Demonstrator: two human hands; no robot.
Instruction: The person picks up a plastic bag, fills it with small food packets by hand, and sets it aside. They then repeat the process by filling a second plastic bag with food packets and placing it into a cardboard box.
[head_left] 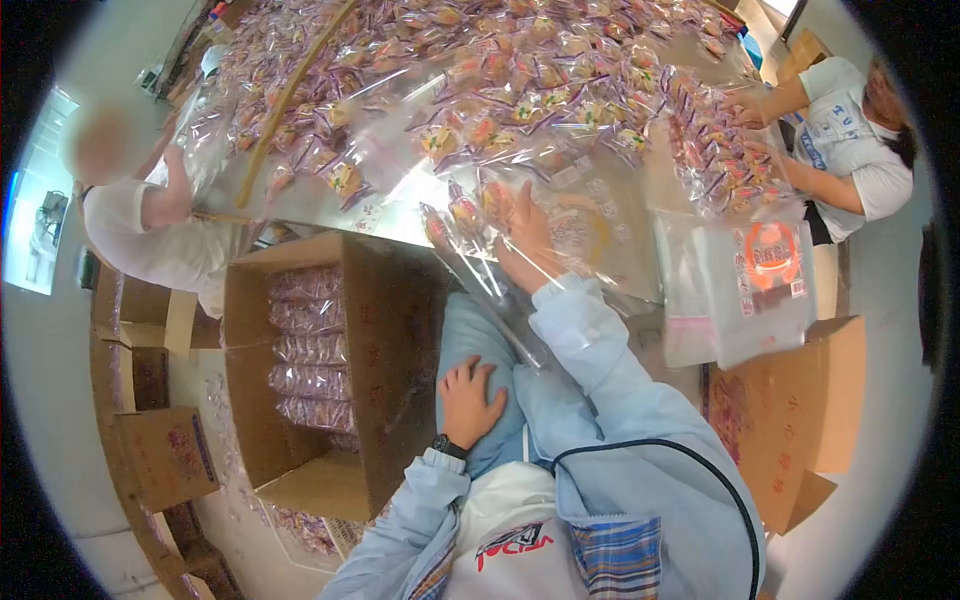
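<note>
My right hand point(527, 238) reaches to the near table edge, its fingers curled against a few wrapped snack packets point(464, 212) in a long clear plastic bag point(497, 300). The bag's loose end hangs down over my lap, and its film partly covers the hand. My left hand point(468, 405), with a black watch at the wrist, lies on my thigh with fingers spread and nothing in it. Beside the right hand, a flat printed clear bag point(585, 235) lies on the table.
Loose snack packets point(530, 85) cover the table. A cardboard box point(385, 340) with rows of filled bags stands at my left; another box point(790, 430) is at right, below stacked printed bags point(765, 265). Co-workers point(845, 140) are on both sides. A wooden strip point(290, 105) crosses the table.
</note>
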